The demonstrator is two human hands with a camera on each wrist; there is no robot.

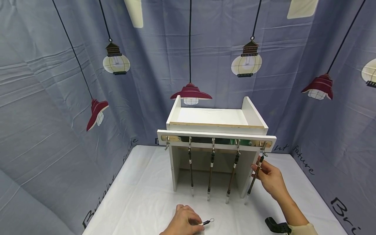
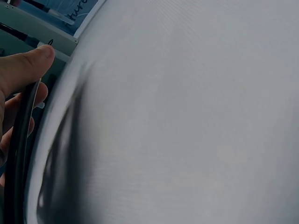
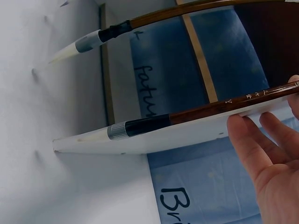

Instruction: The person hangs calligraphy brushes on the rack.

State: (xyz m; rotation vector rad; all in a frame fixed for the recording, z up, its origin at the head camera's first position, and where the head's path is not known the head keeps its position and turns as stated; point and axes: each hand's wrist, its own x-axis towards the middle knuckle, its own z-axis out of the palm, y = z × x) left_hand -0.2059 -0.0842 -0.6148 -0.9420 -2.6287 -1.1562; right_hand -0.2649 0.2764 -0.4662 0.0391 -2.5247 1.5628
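My left hand (image 1: 184,220) is low at the front of the table, pinching a calligraphy brush (image 1: 207,222). Only its black end and wire loop stick out; the hand covers the rest. In the left wrist view the thumb (image 2: 30,65) lies beside a dark shaft. Up at the rack's right side, my right hand (image 1: 271,179) has its fingers beside a hanging calligraphy brush (image 1: 255,178). In the right wrist view this brush (image 3: 201,108) has a brown handle and pale tip, and fairly straight fingers (image 3: 247,144) lie just under and behind it.
A white wooden rack (image 1: 217,133) with an open top tray stands on the white-covered table (image 1: 141,189). Hooks line its front rail; the far-left hook (image 1: 167,142) bears no brush. Other brushes (image 1: 211,173) hang mid-rail. Patterned curtains (image 1: 158,65) surround the table.
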